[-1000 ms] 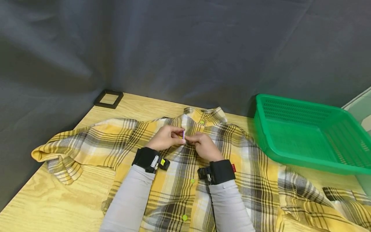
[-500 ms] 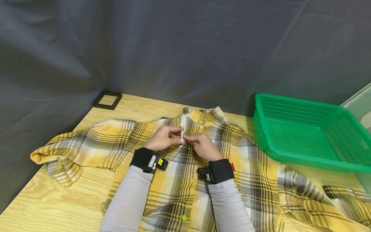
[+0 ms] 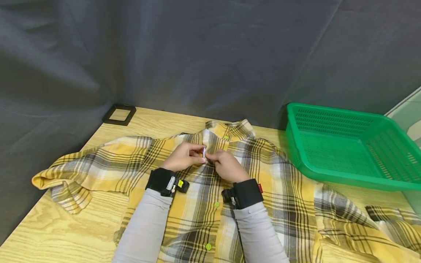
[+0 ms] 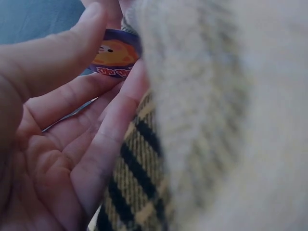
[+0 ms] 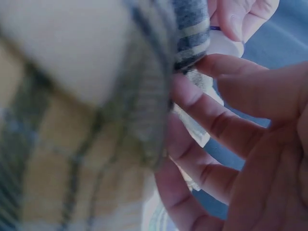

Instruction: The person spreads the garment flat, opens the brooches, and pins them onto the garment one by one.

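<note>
A yellow, black and white plaid shirt (image 3: 273, 175) lies spread front up, with bright green buttons down its placket. My left hand (image 3: 184, 157) pinches a round badge (image 3: 203, 152) on edge over the upper chest. The left wrist view shows the badge's purple rim and orange cartoon face (image 4: 115, 55) between thumb and fingers, beside the cloth. My right hand (image 3: 230, 168) holds the shirt front right beside the badge. In the right wrist view, its fingers (image 5: 219, 115) reach behind a raised fold of cloth (image 5: 192, 38); the badge's pale back (image 5: 226, 44) shows beyond. Any pin is hidden.
A green plastic basket (image 3: 335, 177) stands at the right, beyond the shirt's sleeve. A black square frame (image 3: 110, 117) lies at the table's back left corner. Dark sheeting (image 3: 210, 54) hangs behind the wooden table (image 3: 65, 233).
The head view has shifted slightly, so everything sits a little further left. Both hands keep their places on the shirt; my right fingertips appear slightly closer to the badge.
</note>
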Demonstrator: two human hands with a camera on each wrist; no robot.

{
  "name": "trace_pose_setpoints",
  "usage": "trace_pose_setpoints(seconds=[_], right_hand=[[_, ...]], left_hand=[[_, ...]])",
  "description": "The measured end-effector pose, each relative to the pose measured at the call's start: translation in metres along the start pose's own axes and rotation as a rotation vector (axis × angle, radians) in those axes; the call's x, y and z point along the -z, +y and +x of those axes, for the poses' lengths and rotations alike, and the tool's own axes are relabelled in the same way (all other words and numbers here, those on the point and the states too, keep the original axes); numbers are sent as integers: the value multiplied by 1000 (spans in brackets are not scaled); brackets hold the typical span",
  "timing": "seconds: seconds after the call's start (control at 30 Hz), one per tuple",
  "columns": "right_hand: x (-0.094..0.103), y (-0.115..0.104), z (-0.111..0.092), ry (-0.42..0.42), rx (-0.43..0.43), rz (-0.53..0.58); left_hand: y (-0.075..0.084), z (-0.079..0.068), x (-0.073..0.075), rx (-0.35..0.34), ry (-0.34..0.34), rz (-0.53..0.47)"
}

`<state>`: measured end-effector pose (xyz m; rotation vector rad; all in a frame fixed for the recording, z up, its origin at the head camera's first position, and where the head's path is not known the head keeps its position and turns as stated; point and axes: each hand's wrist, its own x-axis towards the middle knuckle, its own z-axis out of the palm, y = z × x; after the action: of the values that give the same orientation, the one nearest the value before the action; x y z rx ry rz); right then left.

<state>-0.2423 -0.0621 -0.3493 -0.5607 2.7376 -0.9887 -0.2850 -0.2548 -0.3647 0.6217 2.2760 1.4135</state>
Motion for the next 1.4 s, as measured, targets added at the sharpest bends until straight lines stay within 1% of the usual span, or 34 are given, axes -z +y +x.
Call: trace_pose_setpoints(seconds=[0.1, 0.2, 0.47, 0.67, 0.87, 1.1, 1.27, 1.4], right_hand=[[1, -3, 0, -29, -5, -32], [1, -4, 0, -37, -1, -31], [1, 1, 0, -38, -13, 48], [2, 5, -1, -27, -38, 121], [2, 11, -2, -13, -31, 139], [3, 12, -2, -15, -52, 163], [4, 12, -2, -21, -43, 175], [5, 13, -1, -25, -31, 185]], left_hand=[[-1, 0, 0, 2, 2, -10], [-2, 0, 0, 2, 8, -16], [-5, 1, 2, -22, 0, -25], [-2, 0, 1, -4, -2, -31], [3, 0, -1, -5, 11, 13], [6, 2, -2, -2, 12, 49], [8, 3, -2, 6, 36, 85], [8, 4, -4, -1, 39, 122]])
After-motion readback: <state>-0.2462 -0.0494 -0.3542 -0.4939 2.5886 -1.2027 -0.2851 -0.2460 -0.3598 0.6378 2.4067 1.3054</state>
